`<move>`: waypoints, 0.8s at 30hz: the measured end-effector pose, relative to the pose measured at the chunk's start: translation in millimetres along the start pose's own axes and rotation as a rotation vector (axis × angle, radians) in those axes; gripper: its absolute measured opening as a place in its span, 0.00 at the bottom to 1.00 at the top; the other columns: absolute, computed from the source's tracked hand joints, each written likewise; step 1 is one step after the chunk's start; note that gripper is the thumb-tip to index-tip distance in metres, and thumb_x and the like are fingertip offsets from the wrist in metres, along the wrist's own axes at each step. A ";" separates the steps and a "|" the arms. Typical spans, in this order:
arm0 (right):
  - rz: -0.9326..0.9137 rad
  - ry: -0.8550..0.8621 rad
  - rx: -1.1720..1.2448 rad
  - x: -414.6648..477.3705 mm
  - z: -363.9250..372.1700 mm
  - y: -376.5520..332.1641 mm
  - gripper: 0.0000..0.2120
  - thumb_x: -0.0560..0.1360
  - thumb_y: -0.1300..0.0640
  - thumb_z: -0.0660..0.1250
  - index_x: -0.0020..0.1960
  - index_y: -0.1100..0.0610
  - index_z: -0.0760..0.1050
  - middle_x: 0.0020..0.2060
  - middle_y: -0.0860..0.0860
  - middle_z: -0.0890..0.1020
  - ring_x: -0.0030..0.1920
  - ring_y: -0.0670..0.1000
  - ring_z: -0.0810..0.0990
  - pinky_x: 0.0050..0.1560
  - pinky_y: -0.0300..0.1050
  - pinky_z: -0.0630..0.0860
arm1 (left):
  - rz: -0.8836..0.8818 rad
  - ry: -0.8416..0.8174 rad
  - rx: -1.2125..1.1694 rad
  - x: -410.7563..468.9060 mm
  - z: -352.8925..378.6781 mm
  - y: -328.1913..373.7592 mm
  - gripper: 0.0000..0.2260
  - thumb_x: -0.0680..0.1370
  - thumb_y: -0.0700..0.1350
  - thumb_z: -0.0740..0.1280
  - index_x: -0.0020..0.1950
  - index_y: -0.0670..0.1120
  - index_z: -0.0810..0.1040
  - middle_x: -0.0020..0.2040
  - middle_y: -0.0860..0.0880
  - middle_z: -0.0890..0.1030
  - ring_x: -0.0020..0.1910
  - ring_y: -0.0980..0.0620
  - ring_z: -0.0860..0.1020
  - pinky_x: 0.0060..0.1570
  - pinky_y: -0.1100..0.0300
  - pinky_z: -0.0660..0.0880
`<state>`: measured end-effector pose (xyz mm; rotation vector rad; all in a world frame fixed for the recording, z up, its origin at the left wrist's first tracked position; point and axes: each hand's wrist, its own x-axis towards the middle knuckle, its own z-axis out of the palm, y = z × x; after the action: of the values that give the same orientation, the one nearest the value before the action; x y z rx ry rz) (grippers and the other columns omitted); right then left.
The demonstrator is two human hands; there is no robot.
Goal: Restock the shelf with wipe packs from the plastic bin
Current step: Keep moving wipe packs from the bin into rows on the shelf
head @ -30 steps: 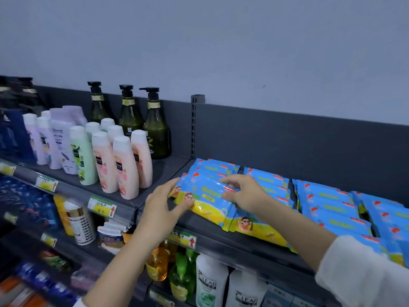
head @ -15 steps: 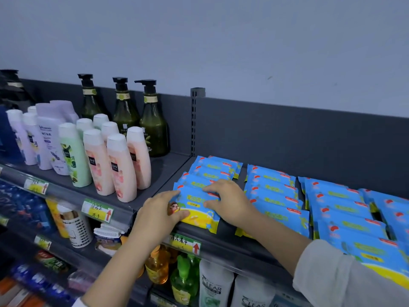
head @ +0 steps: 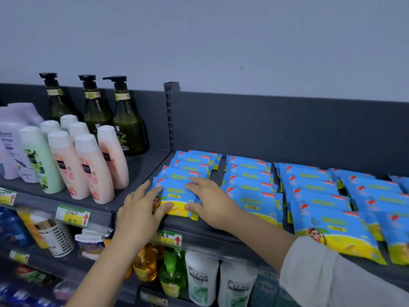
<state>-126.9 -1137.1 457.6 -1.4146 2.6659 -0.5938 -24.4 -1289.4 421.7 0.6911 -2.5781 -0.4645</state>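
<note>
A blue and yellow wipe pack (head: 177, 197) lies at the front of the leftmost row of packs on the dark grey shelf (head: 205, 231). My left hand (head: 139, 211) touches its left edge with straight fingers, the thumb along the pack's front. My right hand (head: 210, 200) rests flat on its right side. Behind it several more packs (head: 192, 165) overlap toward the back panel. Further rows of wipe packs (head: 250, 185) fill the shelf to the right. The plastic bin is out of view.
Pink and green lotion bottles (head: 88, 167) and dark green pump bottles (head: 126, 127) stand on the shelf section to the left. Below hang price tags (head: 169, 238), with shampoo bottles (head: 201, 278) and soap on the lower shelf.
Both hands have drawn the front pack toward the shelf's front edge and squared it with its row. The camera has moved closer and lower.
</note>
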 end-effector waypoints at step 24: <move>0.558 0.401 -0.510 -372.9 -189.2 203.7 0.27 0.76 0.57 0.64 0.73 0.59 0.61 0.73 0.56 0.63 0.74 0.58 0.58 0.72 0.55 0.58 | 0.724 0.086 0.066 -89.1 46.0 314.2 0.22 0.68 0.54 0.74 0.58 0.44 0.79 0.54 0.42 0.81 0.52 0.38 0.78 0.46 0.42 0.75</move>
<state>-116.3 -675.4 513.2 -0.5582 3.4967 -0.1521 -99.7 -974.7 485.8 -0.2202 -2.5396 -0.1063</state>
